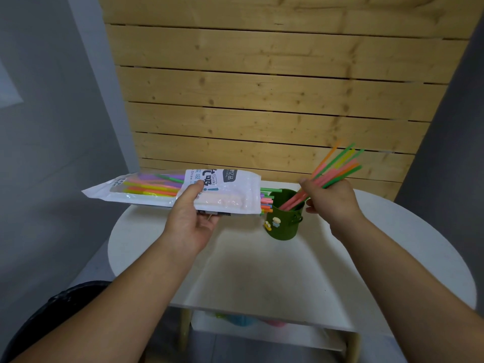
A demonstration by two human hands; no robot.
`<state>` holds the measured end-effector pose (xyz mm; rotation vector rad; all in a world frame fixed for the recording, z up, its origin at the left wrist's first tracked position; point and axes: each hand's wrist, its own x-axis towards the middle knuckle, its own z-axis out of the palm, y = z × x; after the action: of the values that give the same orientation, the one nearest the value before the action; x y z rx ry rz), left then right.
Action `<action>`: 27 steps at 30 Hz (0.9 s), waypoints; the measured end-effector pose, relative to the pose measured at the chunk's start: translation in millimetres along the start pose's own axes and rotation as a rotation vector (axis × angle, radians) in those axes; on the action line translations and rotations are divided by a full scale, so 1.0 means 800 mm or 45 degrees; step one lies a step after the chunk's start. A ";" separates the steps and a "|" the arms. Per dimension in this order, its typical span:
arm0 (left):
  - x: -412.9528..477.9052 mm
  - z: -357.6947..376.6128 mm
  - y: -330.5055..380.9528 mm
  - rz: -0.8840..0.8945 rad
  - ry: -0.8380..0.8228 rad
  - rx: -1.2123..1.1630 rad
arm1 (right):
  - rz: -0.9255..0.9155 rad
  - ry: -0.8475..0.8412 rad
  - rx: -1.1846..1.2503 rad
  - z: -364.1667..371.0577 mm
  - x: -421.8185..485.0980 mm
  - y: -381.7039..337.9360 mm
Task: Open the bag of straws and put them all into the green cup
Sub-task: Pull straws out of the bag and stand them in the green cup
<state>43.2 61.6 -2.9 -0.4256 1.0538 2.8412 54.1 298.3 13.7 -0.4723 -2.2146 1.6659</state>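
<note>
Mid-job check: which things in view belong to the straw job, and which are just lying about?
Job:
- white plastic straw bag, held by the left hand
- bunch of coloured plastic straws, gripped by the right hand, lower ends in the cup
- dark green cup

Lying about:
- round white table
- blurry coloured items on the lower shelf

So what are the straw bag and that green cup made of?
The straw bag looks like glossy plastic film: it shines, and straws show through its clear part. The green cup has a matte, opaque finish, possibly painted metal or plastic; I can't tell which.

bag (222,195) left of cup (284,218), on table (262,271)
</note>
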 end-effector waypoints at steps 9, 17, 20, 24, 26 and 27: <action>-0.003 -0.001 0.001 -0.008 0.004 0.004 | -0.079 0.174 -0.084 -0.003 -0.002 0.011; -0.004 -0.001 0.002 -0.014 -0.018 0.012 | 0.195 0.113 0.370 -0.011 -0.006 0.013; -0.005 -0.001 0.003 -0.016 -0.026 0.008 | 0.383 0.094 0.421 -0.015 -0.023 0.012; -0.007 0.000 0.003 -0.019 -0.037 -0.006 | 0.570 -0.158 0.372 -0.017 -0.051 0.004; -0.009 0.002 0.003 -0.017 -0.056 -0.012 | 0.572 -0.280 0.390 -0.014 -0.063 -0.002; -0.010 0.003 0.003 -0.014 -0.068 -0.007 | 0.521 -0.320 0.418 -0.012 -0.067 -0.003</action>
<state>50.1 61.9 2.8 -0.3528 1.0310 2.8301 105.8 281.4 15.4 -0.6937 -2.0392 2.3682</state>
